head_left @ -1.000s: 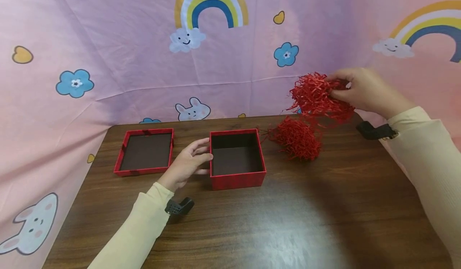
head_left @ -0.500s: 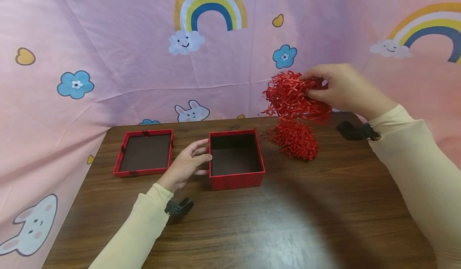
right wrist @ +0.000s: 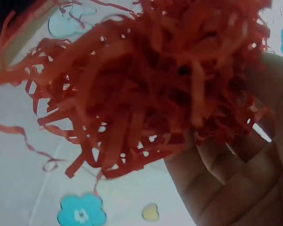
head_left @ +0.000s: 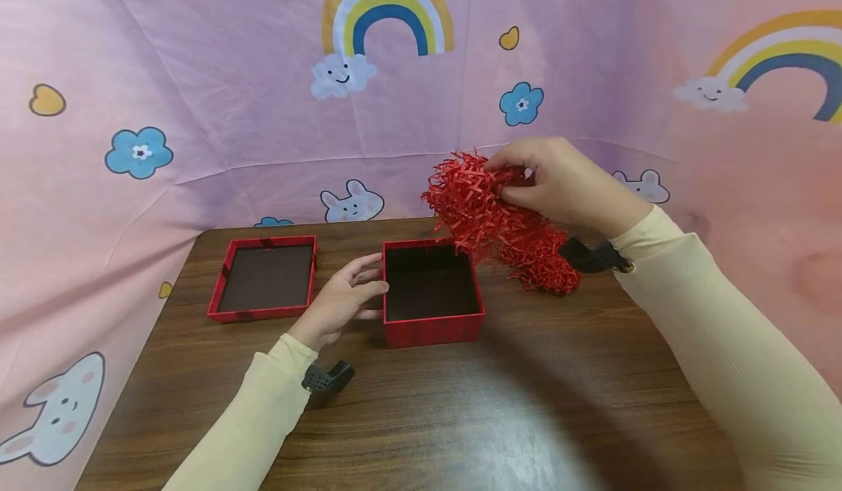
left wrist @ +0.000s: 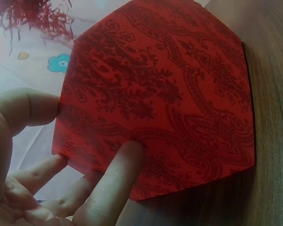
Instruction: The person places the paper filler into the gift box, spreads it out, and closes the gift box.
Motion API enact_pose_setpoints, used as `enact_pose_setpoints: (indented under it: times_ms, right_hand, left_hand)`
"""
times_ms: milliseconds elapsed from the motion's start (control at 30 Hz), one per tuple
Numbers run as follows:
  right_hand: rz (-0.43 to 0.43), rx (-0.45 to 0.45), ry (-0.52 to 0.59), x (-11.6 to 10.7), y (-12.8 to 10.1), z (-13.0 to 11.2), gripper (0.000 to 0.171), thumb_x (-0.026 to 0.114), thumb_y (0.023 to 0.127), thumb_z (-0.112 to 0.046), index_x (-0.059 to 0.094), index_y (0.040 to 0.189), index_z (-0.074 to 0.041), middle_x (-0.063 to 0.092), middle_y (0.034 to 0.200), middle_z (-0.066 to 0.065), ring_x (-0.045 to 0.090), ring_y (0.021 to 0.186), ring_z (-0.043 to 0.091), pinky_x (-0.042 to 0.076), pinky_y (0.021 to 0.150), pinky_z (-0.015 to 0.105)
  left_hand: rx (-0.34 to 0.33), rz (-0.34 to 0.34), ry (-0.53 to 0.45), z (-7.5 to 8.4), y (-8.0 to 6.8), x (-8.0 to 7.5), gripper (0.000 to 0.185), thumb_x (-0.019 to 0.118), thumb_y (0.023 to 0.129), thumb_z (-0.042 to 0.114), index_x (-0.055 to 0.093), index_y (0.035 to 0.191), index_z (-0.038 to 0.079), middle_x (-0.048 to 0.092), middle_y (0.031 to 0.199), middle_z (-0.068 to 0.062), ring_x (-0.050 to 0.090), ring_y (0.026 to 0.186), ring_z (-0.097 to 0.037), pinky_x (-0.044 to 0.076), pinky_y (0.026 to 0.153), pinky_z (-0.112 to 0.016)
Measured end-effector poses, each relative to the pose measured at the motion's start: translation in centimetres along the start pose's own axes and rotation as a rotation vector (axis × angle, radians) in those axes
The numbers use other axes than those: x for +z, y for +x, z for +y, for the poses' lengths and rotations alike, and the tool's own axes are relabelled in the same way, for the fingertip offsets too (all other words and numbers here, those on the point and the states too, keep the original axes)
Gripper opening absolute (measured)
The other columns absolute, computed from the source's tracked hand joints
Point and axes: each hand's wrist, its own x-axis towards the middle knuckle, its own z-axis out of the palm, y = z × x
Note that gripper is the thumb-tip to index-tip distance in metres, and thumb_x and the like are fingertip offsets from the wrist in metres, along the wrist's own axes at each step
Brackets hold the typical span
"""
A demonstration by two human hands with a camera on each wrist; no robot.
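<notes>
My right hand pinches a fluffy clump of red shredded paper above the back right corner of an open red box. Its strands fill much of the right wrist view, where fingers hold the clump from one side. The box has a dark interior and stands upright on the table. At its left wall is my left hand, the thumb over the rim and the fingers against the outside. Close up, the left wrist view shows that wall's dark floral pattern.
A second pile of red shredded paper lies right of the box, partly hidden behind the right hand and its clump. To the left, a shallow red lid lies inside-up on the wooden table. A patterned curtain hangs behind.
The right hand has carried its clump of shredded paper leftward and somewhat lower, from over the table's right side to the box's back right corner. The left hand and box have stayed put.
</notes>
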Motion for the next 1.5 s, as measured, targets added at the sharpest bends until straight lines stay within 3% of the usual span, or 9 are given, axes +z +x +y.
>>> enact_pose_setpoints:
  times_ms: [400, 700, 933, 1100, 1267, 1500]
  right_hand:
    - [-0.131, -0.078, -0.017, 7.9, 2.0, -0.3, 0.026, 0.069, 0.085, -0.013, 0.068, 0.111, -0.014, 0.067, 0.108, 0.000, 0.060, 0.099, 0.016, 0.050, 0.088, 0.034]
    - [-0.232, -0.030, -0.016, 13.3, 2.3, 0.6, 0.025, 0.068, 0.087, -0.016, 0.067, 0.112, -0.017, 0.064, 0.107, -0.004, 0.058, 0.095, 0.011, 0.050, 0.087, 0.031]
    - [-0.242, -0.061, 0.016, 14.7, 2.4, 0.2, 0.028, 0.069, 0.087, -0.021, 0.066, 0.115, -0.017, 0.063, 0.111, -0.003, 0.059, 0.101, 0.011, 0.048, 0.091, 0.032]
    - [-0.293, -0.086, 0.035, 15.2, 2.3, 0.0, 0.037, 0.070, 0.087, -0.029, 0.064, 0.121, -0.018, 0.062, 0.116, -0.004, 0.057, 0.108, 0.012, 0.046, 0.096, 0.032]
    - [-0.337, -0.068, 0.093, 15.2, 1.8, 0.3, 0.045, 0.070, 0.085, -0.034, 0.060, 0.127, -0.020, 0.060, 0.124, -0.004, 0.053, 0.118, 0.014, 0.043, 0.100, 0.033]
    - [-0.324, -0.046, 0.107, 15.4, 1.5, 0.3, 0.049, 0.069, 0.087, -0.033, 0.055, 0.132, -0.020, 0.056, 0.128, -0.002, 0.053, 0.118, 0.017, 0.044, 0.098, 0.034]
  left_hand:
    - [0.037, -0.001, -0.022, 0.3, -0.1, 0.3, 0.063, 0.067, 0.089, 0.023, 0.037, 0.144, 0.026, 0.037, 0.146, -0.008, 0.048, 0.125, -0.032, 0.054, 0.081, -0.048]
    - [0.024, -0.001, -0.019, 0.1, 0.2, 0.3, 0.062, 0.067, 0.089, 0.023, 0.038, 0.143, 0.026, 0.039, 0.144, -0.009, 0.048, 0.125, -0.033, 0.053, 0.083, -0.050]
    - [0.029, -0.005, -0.023, 0.0, 0.3, 0.3, 0.061, 0.066, 0.090, 0.022, 0.037, 0.143, 0.025, 0.039, 0.143, -0.009, 0.049, 0.124, -0.032, 0.054, 0.082, -0.049]
    - [0.025, -0.006, -0.035, 0.0, 0.2, 0.3, 0.061, 0.066, 0.090, 0.020, 0.037, 0.143, 0.025, 0.039, 0.144, -0.008, 0.049, 0.124, -0.032, 0.054, 0.082, -0.049]
    - [0.027, -0.001, -0.021, -0.1, 0.2, 0.3, 0.062, 0.066, 0.089, 0.023, 0.037, 0.144, 0.026, 0.040, 0.143, -0.009, 0.051, 0.122, -0.032, 0.054, 0.082, -0.049]
    - [0.024, 0.011, -0.018, -0.2, 0.1, 0.2, 0.061, 0.065, 0.091, 0.021, 0.036, 0.144, 0.026, 0.037, 0.146, -0.010, 0.051, 0.122, -0.031, 0.053, 0.083, -0.051]
